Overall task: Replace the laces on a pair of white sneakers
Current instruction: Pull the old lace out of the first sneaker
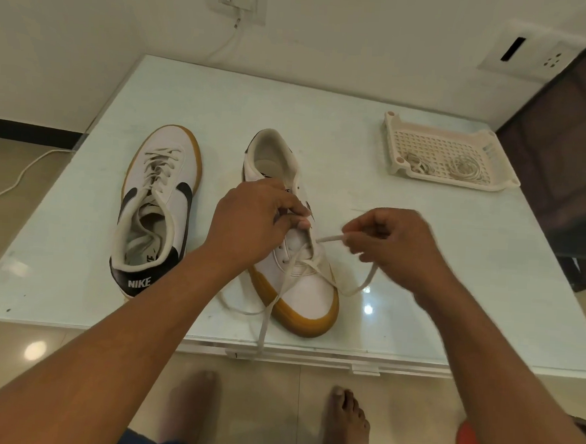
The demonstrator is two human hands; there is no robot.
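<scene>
Two white sneakers with gum soles stand on a glass table [404,228]. The left sneaker [155,210] is fully laced, heel toward me. The right sneaker [295,277] points its toe toward me and is laced only through its lowest eyelets. My left hand [250,226] grips the eyelet flap at the sneaker's middle. My right hand [393,245] pinches one end of the white lace [330,238] just right of the shoe. The lace's other end [264,326] trails over the table's front edge.
A white perforated plastic tray [410,126] sits at the back right of the table with coiled laces [464,167] in it. A wall with sockets rises behind. A dark chair [569,163] stands at the right. My bare feet [344,427] are below the table edge.
</scene>
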